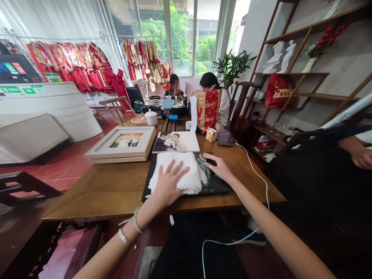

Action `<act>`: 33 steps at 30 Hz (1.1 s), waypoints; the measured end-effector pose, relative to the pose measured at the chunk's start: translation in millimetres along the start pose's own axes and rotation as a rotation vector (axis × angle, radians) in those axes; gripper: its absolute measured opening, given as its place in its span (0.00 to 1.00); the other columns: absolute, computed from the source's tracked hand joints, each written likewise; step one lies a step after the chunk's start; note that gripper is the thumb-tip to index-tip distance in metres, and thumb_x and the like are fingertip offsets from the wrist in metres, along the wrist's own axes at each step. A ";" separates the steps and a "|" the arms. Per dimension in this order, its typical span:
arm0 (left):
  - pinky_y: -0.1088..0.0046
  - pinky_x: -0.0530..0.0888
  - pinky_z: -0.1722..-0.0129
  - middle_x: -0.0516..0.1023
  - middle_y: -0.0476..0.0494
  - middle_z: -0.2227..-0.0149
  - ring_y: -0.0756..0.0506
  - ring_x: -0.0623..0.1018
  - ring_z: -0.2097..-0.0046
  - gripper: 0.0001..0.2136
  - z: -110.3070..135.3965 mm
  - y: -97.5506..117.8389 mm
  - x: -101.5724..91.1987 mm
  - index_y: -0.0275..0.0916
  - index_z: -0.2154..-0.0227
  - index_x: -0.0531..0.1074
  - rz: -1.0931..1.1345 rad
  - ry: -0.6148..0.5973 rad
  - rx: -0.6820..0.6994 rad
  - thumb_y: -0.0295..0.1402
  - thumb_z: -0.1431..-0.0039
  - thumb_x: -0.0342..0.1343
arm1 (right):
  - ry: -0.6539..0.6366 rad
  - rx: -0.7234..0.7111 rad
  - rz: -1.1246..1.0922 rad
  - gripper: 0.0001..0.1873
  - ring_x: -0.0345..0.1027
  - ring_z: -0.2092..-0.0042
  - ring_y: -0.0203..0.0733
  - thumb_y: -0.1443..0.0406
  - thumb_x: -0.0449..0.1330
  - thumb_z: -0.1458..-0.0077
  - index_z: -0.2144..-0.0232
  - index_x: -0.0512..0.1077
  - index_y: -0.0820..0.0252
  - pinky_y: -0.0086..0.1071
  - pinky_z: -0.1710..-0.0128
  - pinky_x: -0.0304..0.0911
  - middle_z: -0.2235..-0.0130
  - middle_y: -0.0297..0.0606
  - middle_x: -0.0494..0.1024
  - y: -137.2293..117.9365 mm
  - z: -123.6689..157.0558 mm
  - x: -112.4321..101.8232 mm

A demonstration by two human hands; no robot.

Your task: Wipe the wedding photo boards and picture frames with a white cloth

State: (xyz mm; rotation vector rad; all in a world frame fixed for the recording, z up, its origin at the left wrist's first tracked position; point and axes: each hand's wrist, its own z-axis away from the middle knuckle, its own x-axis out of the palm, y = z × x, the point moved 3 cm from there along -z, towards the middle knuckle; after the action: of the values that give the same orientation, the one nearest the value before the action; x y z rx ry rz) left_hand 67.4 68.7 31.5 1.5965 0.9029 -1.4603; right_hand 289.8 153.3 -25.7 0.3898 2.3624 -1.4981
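My left hand lies flat with fingers spread on a folded white cloth. The cloth covers the left part of a dark photo album that lies on the wooden table. My right hand rests open on the album's right side, fingers stretched over the picture of a couple. A second, lighter photo album lies just beyond the cloth.
Stacked picture frames sit at the table's left. A white cable runs across the right edge. Further back are a teapot, a small box, a red paper bag and two seated people. Another person's hand shows at right.
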 end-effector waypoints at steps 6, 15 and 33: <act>0.37 0.40 0.40 0.39 0.53 0.32 0.34 0.37 0.33 0.44 45.6 44.3 9.5 0.53 0.37 0.50 0.072 -0.071 0.084 0.23 0.62 0.52 | -0.013 -0.031 0.006 0.18 0.64 0.42 0.48 0.61 0.62 0.49 0.54 0.75 0.56 0.47 0.39 0.54 0.47 0.43 0.74 0.4 0.3 -0.7; 0.39 0.48 0.40 0.47 0.52 0.33 0.37 0.44 0.33 0.35 11.4 7.7 -5.8 0.53 0.38 0.54 0.060 -0.054 -0.016 0.27 0.50 0.52 | -0.009 -0.023 0.013 0.18 0.65 0.43 0.48 0.60 0.62 0.50 0.55 0.75 0.55 0.47 0.39 0.54 0.47 0.43 0.74 -0.8 0.1 -1.1; 0.46 0.57 0.42 0.52 0.45 0.34 0.35 0.50 0.34 0.31 -30.6 -62.8 1.5 0.47 0.38 0.55 -0.073 0.131 -0.010 0.28 0.46 0.52 | 0.009 -0.057 -0.073 0.21 0.68 0.46 0.48 0.61 0.63 0.52 0.54 0.75 0.57 0.46 0.41 0.58 0.49 0.43 0.76 -4.7 -1.6 -5.0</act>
State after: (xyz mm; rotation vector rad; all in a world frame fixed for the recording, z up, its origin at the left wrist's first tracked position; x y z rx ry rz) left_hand 25.2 124.2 26.2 1.6832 1.0520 -1.4109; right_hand 292.3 152.5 -19.1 0.3003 2.4452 -1.4590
